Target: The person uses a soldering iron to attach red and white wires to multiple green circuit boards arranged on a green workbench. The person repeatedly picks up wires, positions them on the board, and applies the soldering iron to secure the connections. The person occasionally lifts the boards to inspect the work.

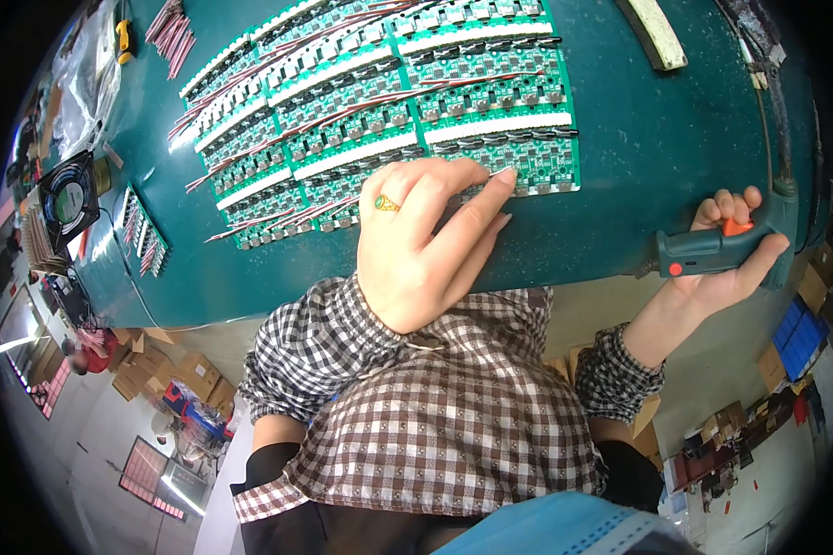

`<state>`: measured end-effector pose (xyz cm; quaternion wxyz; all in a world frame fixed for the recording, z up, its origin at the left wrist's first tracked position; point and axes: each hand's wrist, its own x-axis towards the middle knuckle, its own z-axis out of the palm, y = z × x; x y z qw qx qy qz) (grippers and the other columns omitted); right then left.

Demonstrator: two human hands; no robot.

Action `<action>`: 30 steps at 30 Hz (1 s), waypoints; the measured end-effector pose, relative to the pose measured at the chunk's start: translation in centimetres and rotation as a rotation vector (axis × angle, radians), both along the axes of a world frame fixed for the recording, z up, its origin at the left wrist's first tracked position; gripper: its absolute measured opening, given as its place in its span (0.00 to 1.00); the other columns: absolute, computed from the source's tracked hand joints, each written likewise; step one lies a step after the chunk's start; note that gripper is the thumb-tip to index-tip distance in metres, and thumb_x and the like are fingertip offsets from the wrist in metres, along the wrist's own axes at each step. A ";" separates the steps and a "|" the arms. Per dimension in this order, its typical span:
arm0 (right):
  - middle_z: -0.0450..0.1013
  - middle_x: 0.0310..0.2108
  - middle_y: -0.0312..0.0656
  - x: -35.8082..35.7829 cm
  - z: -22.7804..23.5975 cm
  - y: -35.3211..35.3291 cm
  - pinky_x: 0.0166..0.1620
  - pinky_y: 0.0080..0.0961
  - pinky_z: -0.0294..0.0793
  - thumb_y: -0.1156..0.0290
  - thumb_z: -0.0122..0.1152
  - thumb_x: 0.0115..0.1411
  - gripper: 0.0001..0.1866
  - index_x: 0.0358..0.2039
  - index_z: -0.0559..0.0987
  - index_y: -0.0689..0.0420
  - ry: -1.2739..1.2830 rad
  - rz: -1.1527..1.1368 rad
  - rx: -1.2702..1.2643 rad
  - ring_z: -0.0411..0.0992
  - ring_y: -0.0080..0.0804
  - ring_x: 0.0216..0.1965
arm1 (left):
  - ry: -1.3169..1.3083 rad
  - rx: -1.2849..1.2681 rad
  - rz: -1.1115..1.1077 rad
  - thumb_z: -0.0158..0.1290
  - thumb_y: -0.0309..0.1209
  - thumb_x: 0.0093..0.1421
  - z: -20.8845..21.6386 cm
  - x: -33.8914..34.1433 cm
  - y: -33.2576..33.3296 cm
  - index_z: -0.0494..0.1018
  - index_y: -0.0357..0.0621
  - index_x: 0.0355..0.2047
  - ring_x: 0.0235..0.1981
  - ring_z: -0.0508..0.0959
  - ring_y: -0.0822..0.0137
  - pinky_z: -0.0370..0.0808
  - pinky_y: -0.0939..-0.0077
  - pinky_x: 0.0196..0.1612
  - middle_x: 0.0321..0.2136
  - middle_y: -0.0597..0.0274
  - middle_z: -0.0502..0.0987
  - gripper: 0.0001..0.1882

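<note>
My left hand [416, 242], with a ring on one finger, rests over the near edge of a panel of green circuit boards [491, 157]. Its fingertips come together at the front row, and whatever they hold is too small to make out. Rows of white connectors and black parts cross the boards, with thin red and white wires [361, 113] lying over them. At the right, my right hand [727, 254] is wrapped round a teal pistol-shaped tool [703, 252] with an orange trigger. Its dark tip points left, and a cord runs up from its handle end.
On the teal table [620, 139] lie a bundle of wires [170, 35], a yellow-handled tool [123, 42], a small board strip [144, 231] and a pale block [652, 32]. A black fan [68, 199] stands at the left edge. Cardboard boxes [194, 375] sit beyond.
</note>
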<state>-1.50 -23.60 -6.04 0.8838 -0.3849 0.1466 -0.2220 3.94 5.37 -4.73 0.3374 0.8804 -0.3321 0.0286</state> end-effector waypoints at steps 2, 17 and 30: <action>0.70 0.30 0.40 0.0 0.0 0.0 0.40 0.28 0.69 0.47 0.52 0.62 0.30 0.45 0.69 0.67 0.004 -0.003 -0.007 0.69 0.32 0.36 | -0.007 0.013 -0.005 0.62 0.21 0.43 0.2 0.2 -0.1 0.77 0.42 0.42 0.36 0.73 0.61 0.68 0.68 0.41 0.35 0.61 0.73 0.22; 0.69 0.30 0.40 0.0 0.2 0.1 0.40 0.28 0.70 0.48 0.53 0.62 0.30 0.45 0.69 0.67 0.020 -0.010 -0.015 0.69 0.32 0.36 | 0.019 0.054 0.041 0.62 0.21 0.43 0.6 0.3 -0.7 0.77 0.44 0.39 0.34 0.73 0.62 0.67 0.67 0.38 0.34 0.62 0.73 0.20; 0.69 0.31 0.40 -0.1 0.0 -0.2 0.41 0.28 0.69 0.47 0.52 0.62 0.30 0.45 0.69 0.67 0.010 0.012 -0.004 0.68 0.32 0.36 | -0.016 0.116 0.095 0.61 0.21 0.44 0.8 -0.9 -1.4 0.77 0.47 0.43 0.39 0.72 0.61 0.67 0.66 0.41 0.37 0.61 0.72 0.23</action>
